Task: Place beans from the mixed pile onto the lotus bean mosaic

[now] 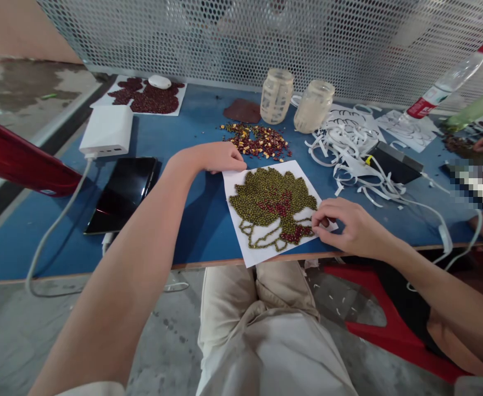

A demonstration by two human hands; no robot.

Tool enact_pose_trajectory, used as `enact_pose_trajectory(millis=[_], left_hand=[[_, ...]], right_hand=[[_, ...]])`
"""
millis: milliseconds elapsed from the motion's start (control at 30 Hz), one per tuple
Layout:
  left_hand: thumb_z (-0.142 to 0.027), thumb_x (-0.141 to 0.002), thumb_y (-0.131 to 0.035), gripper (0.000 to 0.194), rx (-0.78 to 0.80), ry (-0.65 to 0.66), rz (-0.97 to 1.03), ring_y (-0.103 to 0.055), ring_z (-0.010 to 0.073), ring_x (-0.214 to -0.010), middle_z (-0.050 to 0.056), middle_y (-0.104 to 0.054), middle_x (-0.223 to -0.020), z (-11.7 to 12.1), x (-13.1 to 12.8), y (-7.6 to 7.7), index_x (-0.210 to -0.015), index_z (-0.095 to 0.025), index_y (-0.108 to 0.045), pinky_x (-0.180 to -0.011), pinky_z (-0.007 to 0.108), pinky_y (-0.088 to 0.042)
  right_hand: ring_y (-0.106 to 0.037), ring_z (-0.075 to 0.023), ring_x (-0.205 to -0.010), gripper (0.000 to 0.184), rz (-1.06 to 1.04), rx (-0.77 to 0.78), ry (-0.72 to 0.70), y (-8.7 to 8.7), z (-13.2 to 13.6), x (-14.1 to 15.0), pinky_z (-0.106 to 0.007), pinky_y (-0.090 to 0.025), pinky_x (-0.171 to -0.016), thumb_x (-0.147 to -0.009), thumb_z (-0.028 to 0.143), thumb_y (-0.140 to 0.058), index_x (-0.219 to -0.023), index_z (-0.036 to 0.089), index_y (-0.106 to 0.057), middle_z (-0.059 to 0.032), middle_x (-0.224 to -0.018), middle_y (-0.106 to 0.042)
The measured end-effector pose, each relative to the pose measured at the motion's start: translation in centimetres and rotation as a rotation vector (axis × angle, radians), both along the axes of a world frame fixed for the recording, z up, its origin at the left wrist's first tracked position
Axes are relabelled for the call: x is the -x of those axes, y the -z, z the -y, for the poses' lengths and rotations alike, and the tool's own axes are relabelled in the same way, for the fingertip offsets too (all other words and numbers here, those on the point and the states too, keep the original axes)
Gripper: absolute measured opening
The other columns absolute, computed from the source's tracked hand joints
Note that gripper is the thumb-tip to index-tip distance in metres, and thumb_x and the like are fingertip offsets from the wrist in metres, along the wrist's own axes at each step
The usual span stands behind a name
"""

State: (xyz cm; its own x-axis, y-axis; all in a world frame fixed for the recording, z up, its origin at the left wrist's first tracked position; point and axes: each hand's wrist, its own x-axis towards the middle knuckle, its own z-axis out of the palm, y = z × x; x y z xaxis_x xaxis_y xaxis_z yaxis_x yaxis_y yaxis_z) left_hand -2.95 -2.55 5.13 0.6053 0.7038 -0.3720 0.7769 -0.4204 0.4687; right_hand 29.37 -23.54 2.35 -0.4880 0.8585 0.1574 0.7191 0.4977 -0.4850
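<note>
Bean mosaic sheet [272,210] lies flat at near edge of blue bench [192,220] – thin paper, floppy, glued beans likely brittle. Left hand [214,158] presses top-left corner, fingers curled. Right hand [347,225] pinches at right edge, maybe a bean – better lift by bare margins.

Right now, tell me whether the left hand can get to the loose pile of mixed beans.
Probably yes. The left hand rests at the paper sheet's top corner, and the mixed bean pile lies just beyond it on bare blue table, with nothing between.
</note>
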Motion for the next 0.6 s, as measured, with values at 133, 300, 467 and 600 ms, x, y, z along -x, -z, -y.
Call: enact_pose_trajectory(millis=[133, 300, 467, 600], left_hand=[[-0.036, -0.076, -0.064, 0.016, 0.0, 0.008, 0.002, -0.041, 0.0156, -0.057, 0.002, -0.046, -0.065, -0.1, -0.04, 0.14, -0.071, -0.022, -0.058, -0.059, 0.034, -0.026], [-0.035, -0.077, -0.065, 0.016, -0.004, 0.004, -0.001, -0.039, 0.015, -0.057, 0.002, -0.044, -0.065, -0.05, 0.03, 0.13, -0.071, -0.022, -0.058, -0.058, 0.034, -0.025], [-0.033, -0.076, -0.064, 0.013, -0.002, -0.003, 0.001, -0.039, 0.0147, -0.056, 0.001, -0.044, -0.065, -0.01, -0.01, 0.14, -0.071, -0.022, -0.059, -0.057, 0.033, -0.027], [-0.033, -0.076, -0.064, 0.013, -0.005, -0.012, -0.006, -0.04, 0.015, -0.055, 0.001, -0.045, -0.065, -0.01, -0.05, 0.15, -0.072, -0.022, -0.06, -0.057, 0.033, -0.027]], right_hand=[[-0.061, -0.0197, -0.075, 0.009, -0.023, 0.042, 0.054, 0.54, 0.61, 0.16, -0.038, -0.047, -0.079, -0.096, 0.022, -0.072, -0.089, 0.026, -0.069, 0.0004, -0.081, -0.068], [-0.062, -0.0194, -0.078, 0.006, -0.099, 0.088, 0.08, 0.63, 0.47, -0.22, -0.035, -0.048, -0.075, -0.098, 0.02, -0.07, -0.094, 0.026, -0.069, -0.0009, -0.087, -0.068], [-0.062, -0.0198, -0.078, 0.006, -0.128, 0.094, 0.111, 0.74, 0.73, 0.07, -0.035, -0.048, -0.075, -0.098, 0.026, -0.075, -0.094, 0.026, -0.07, -0.0016, -0.088, -0.068], [-0.062, -0.0199, -0.079, 0.01, -0.131, 0.146, 0.174, 0.93, 0.78, 0.23, -0.035, -0.049, -0.076, -0.098, 0.033, -0.078, -0.093, 0.026, -0.073, -0.002, -0.09, -0.07]])
